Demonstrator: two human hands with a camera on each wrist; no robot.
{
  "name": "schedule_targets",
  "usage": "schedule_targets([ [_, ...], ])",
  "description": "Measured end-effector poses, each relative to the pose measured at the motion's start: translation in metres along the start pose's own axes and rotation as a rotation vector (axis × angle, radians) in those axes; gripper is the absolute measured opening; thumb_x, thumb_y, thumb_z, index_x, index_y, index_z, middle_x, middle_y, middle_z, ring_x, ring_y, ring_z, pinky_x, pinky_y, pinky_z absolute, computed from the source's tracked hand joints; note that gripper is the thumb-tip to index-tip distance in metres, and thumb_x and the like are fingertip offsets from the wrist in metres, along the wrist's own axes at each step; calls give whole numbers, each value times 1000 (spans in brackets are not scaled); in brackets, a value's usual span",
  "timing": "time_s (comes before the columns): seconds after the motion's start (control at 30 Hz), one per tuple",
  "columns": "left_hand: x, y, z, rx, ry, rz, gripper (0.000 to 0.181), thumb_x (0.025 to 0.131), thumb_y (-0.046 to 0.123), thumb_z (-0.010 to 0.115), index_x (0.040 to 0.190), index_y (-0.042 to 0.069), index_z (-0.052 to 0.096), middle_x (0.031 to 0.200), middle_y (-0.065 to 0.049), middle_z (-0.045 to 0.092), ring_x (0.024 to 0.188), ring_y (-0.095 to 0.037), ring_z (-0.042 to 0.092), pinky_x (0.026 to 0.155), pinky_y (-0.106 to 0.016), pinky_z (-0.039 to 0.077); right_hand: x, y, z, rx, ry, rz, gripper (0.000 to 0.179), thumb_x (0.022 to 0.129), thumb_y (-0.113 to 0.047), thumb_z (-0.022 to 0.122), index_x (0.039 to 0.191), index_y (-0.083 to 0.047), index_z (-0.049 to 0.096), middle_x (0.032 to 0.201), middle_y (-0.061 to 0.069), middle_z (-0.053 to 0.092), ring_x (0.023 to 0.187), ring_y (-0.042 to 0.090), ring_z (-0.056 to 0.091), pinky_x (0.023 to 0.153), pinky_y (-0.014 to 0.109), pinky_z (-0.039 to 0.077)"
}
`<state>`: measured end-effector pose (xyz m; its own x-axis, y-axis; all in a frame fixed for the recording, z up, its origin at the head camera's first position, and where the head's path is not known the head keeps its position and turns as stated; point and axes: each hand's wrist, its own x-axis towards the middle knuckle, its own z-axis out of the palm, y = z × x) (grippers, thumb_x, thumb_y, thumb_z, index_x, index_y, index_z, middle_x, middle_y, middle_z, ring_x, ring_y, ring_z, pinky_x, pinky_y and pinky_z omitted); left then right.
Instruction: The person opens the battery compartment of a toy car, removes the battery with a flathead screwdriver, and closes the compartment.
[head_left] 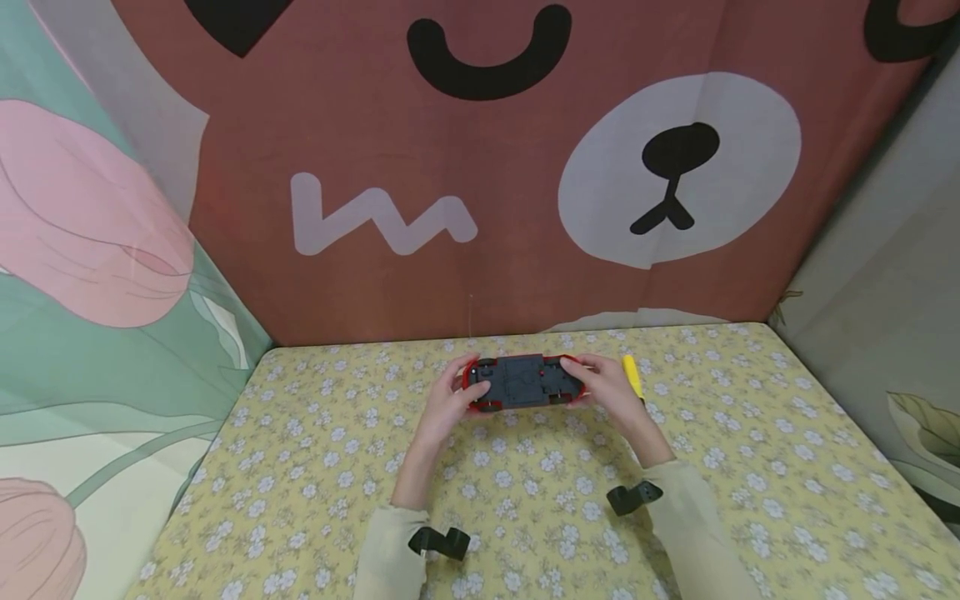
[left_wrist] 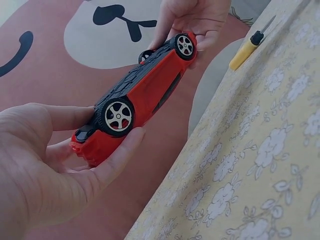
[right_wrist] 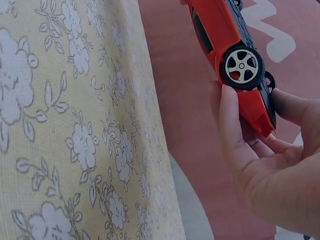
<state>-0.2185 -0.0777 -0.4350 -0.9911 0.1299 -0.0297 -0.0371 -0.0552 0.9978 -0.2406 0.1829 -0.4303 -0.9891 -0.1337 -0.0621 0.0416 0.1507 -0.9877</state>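
Note:
A red toy car (head_left: 523,381) is held up over the table with its black underside turned toward the head camera. My left hand (head_left: 447,403) grips its left end, the thumb lying on the underside. At the other end my right hand (head_left: 609,392) grips it the same way, thumb on the underside. Silver-spoked wheels show on the toy car (left_wrist: 150,82) in the left wrist view. The right wrist view shows the right hand's fingers (right_wrist: 231,117) along the red body beside a wheel. The roof is hidden.
A screwdriver with a yellow handle (head_left: 632,375) lies on the table just behind the right hand; its thin shaft shows in the left wrist view. A yellow floral cloth (head_left: 480,500) covers the table. Behind it hangs a brown curtain (head_left: 375,292) with a printed bear face.

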Motion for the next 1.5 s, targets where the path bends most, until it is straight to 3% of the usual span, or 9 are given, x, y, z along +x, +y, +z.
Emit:
schedule_targets([
  [0.67,0,1,4,-55,-22,-22,52,102,4,61,153,5,47,143,-31,52,119,-51,62,83,-57,60,-1,-2,-7,-14,37,-2,46,106,-28,62,129,12,59,112,20,65,79,16,70,80,56,61],
  [0.87,0,1,4,-48,-1,-30,52,103,3,59,153,5,47,143,-31,52,118,-50,62,84,-58,60,-5,-6,-10,6,110,23,47,106,-26,62,136,10,57,111,17,66,76,13,69,77,47,63],
  [1.13,-1,3,2,-28,7,-15,51,103,2,59,152,4,47,142,-31,52,118,-50,63,86,-61,58,-8,-12,-16,52,143,16,42,106,-24,61,134,8,55,111,11,70,88,11,68,79,32,62],
  [1.5,-2,3,3,-13,18,-12,52,103,1,57,153,4,44,140,-31,53,117,-49,63,87,-61,58,-13,-18,-13,39,186,-30,36,106,-23,62,125,7,61,104,4,70,89,9,68,82,32,61],
])
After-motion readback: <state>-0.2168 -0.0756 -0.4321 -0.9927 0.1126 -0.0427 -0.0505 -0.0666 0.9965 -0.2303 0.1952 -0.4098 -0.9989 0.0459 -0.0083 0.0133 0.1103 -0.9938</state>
